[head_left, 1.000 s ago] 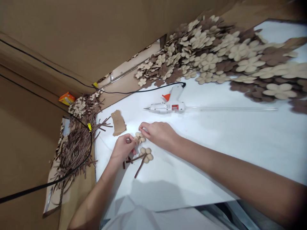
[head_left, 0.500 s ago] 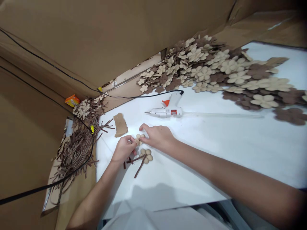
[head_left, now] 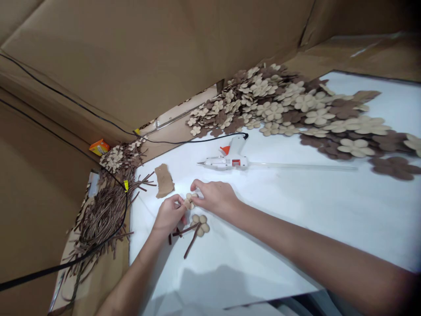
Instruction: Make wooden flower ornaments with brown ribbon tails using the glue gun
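Over the white tabletop (head_left: 279, 210), both hands (head_left: 171, 216) (head_left: 215, 196) (forearms angled inward) pinch one beige flower (head_left: 190, 201).

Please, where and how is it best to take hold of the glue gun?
I would grip the glue gun by its handle, coming from above, on the right: it lies on its side, handle pointing away from the person, metal nozzle and orange trigger facing left.

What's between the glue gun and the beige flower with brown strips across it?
The right hand, its fingertips at another beige flower that the left hand pinches; the head view shows this.
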### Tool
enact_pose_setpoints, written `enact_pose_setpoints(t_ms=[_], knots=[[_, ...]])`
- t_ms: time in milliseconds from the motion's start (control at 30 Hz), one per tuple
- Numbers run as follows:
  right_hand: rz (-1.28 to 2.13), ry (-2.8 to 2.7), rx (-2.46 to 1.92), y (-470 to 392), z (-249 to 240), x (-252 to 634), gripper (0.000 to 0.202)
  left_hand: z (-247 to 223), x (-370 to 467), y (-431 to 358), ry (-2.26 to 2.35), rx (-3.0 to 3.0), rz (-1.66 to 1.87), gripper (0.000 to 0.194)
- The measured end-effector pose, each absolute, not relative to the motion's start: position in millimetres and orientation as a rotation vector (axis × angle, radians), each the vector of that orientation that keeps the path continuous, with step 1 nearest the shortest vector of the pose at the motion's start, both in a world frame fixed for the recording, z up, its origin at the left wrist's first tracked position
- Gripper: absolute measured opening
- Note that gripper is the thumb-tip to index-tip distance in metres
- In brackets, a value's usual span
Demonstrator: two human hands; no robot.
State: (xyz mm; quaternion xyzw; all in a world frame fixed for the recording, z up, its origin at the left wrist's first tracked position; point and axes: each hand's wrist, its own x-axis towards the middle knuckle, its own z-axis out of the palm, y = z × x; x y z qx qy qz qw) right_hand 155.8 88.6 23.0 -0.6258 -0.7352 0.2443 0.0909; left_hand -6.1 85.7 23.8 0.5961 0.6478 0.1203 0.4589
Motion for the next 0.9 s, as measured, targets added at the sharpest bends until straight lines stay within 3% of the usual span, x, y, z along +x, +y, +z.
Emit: enact_pose_setpoints(t_ms=[900], knots=[[0.671,-2.223,-1.818,85.4,22.0,157.8,0.021,24.0,-12.3,91.5,1.443,1.314,0.291,0.052]])
